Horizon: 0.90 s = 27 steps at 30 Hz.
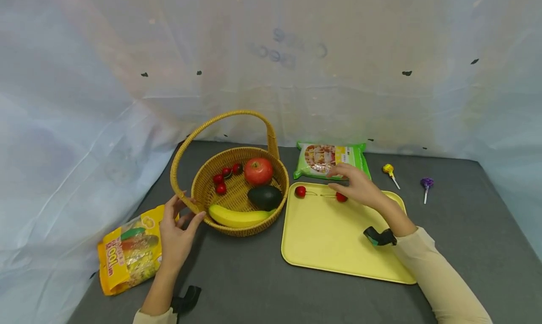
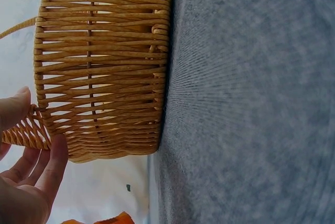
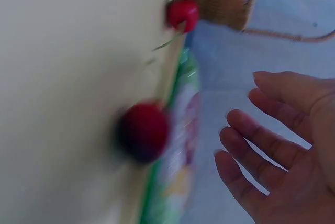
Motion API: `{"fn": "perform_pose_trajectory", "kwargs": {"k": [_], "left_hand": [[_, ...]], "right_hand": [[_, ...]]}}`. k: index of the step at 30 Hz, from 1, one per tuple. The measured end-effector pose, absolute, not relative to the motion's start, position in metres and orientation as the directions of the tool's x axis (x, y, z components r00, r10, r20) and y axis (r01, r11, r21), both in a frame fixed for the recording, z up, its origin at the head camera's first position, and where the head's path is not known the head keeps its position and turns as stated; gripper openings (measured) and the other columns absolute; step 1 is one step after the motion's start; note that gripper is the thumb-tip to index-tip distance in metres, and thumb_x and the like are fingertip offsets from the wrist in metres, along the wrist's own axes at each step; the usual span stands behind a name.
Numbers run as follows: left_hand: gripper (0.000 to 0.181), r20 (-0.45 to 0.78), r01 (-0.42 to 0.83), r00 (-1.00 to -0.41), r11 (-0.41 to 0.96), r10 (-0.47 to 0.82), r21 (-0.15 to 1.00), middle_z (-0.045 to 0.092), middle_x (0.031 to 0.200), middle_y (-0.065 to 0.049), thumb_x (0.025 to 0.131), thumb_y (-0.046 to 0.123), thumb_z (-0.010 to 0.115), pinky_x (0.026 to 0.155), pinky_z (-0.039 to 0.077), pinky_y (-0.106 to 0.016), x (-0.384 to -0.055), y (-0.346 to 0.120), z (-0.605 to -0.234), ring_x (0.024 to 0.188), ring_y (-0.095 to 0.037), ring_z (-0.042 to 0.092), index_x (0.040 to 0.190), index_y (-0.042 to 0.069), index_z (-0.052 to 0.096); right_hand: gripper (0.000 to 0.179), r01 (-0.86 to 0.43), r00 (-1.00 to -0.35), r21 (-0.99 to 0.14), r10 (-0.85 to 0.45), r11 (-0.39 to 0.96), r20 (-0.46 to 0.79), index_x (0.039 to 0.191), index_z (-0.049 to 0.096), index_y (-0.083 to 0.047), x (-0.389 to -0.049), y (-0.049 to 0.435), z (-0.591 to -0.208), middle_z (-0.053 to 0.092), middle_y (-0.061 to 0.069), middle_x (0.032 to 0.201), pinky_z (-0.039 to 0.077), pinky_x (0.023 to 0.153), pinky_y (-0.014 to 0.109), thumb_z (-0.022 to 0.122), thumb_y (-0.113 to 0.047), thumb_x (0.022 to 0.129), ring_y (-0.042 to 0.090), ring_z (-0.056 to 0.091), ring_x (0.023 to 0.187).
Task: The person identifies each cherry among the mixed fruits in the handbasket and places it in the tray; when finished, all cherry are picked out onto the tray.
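My left hand (image 1: 175,232) grips the foot of the handle of a woven basket (image 1: 232,197), thumb on one side and fingers on the other. In the left wrist view, the basket's wall (image 2: 104,67) stands on the grey cloth. Inside the basket lie a banana (image 1: 239,217), an avocado (image 1: 265,197), a red apple (image 1: 259,171) and several cherries (image 1: 220,188). Over the far side of a yellow tray (image 1: 330,239) my right hand (image 1: 357,185) hovers with loosely bent, spread fingers, holding nothing. Beneath it is one cherry (image 1: 341,197); another cherry (image 1: 300,192) lies by the tray's far left corner.
A green-edged food packet (image 1: 328,159) lies behind the tray. To the tray's right are a yellow lollipop (image 1: 388,169) and a purple lollipop (image 1: 426,182). Left of the basket leans a yellow snack bag (image 1: 133,251). White sheeting (image 1: 338,93) hangs along the back.
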<state>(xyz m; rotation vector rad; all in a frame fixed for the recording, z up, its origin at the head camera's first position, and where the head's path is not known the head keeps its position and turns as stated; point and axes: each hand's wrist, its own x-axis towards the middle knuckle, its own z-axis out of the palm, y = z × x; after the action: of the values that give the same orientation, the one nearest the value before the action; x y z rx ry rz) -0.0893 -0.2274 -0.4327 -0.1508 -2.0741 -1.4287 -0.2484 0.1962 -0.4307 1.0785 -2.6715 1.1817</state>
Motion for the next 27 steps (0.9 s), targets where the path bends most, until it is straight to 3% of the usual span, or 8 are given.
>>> {"fn": "perform_pose_trajectory", "kwargs": {"k": [4,12,15,22,27], "left_hand": [[0.062,0.535,0.412,-0.808,0.413,-0.246,0.812,0.055,0.115,-0.031,0.082,-0.022,0.067,0.086,0.055,-0.017,-0.086,-0.228,-0.433,0.113,-0.028,0.058,0.139,-0.009,0.046],[0.062,0.54,0.414,-0.806,0.422,-0.242,0.807,0.054,0.113,-0.035,0.082,-0.023,0.067,0.085,0.055,-0.016,-0.084,-0.228,-0.432,0.112,-0.03,0.057,0.138,-0.01,0.046],[0.063,0.544,0.413,-0.804,0.432,-0.241,0.801,0.054,0.114,-0.034,0.081,-0.023,0.067,0.085,0.054,-0.016,-0.085,-0.227,-0.432,0.113,-0.028,0.058,0.139,-0.01,0.046],[0.063,0.561,0.43,-0.795,0.437,-0.232,0.79,0.055,0.113,-0.031,0.08,-0.025,0.067,0.084,0.055,-0.016,-0.088,-0.227,-0.433,0.111,-0.025,0.059,0.138,-0.012,0.046],[0.062,0.565,0.431,-0.793,0.445,-0.229,0.785,0.056,0.112,-0.029,0.08,-0.024,0.068,0.084,0.055,-0.017,-0.089,-0.225,-0.432,0.111,-0.024,0.059,0.137,-0.011,0.046]], "right_hand": [[0.021,-0.648,-0.71,-0.654,-0.621,0.392,0.331,0.111,0.069,-0.002,-0.254,0.165,-0.413,0.066,0.014,0.117,0.052,0.09,0.057,0.073,-0.005,0.091,0.037,0.058,0.116],[0.022,-0.689,-0.596,-0.694,-0.708,0.208,0.379,0.113,0.068,0.0,-0.267,0.085,-0.388,0.065,0.016,0.114,0.052,0.082,0.049,0.071,-0.002,0.091,0.032,0.06,0.102],[0.025,-0.677,-0.567,-0.709,-0.753,0.195,0.335,0.118,0.067,0.002,-0.272,0.057,-0.382,0.063,0.018,0.117,0.051,0.081,0.049,0.068,-0.006,0.094,0.035,0.059,0.099],[0.032,-0.591,-0.51,-0.784,-0.842,0.192,0.178,0.129,0.06,0.003,-0.281,0.003,-0.373,0.059,0.021,0.129,0.051,0.1,0.043,0.063,-0.003,0.097,0.036,0.059,0.115],[0.031,-0.57,-0.481,-0.796,-0.868,0.203,0.122,0.127,0.061,0.004,-0.283,-0.027,-0.371,0.062,0.019,0.126,0.052,0.097,0.029,0.063,0.0,0.097,0.032,0.062,0.112]]}}
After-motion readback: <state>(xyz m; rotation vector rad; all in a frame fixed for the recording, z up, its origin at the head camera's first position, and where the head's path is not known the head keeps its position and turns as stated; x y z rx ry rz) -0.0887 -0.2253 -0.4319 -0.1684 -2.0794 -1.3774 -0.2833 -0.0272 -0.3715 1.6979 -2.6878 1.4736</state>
